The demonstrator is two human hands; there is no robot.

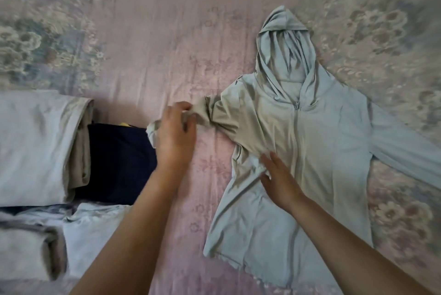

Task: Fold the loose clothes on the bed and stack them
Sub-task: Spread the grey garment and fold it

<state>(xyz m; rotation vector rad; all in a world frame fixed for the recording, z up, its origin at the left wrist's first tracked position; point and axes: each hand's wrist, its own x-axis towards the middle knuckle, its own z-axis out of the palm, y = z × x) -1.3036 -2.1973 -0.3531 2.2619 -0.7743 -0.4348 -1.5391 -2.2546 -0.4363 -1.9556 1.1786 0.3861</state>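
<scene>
A single head-worn wide-angle view looks steeply down, close above the bed (167, 32). The bedspread fills the whole picture, curving at the edges. Both forearms enter from the bottom edge and reach forward across the bed. No second view overlaps it.

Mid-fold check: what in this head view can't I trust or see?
- Hoodie: right sleeve end cut off by the frame's right edge.
- Left sleeve cuff: partly hidden behind the left hand.
- Folded stack: blurred, cropped at the left edge; item count unclear.
</scene>
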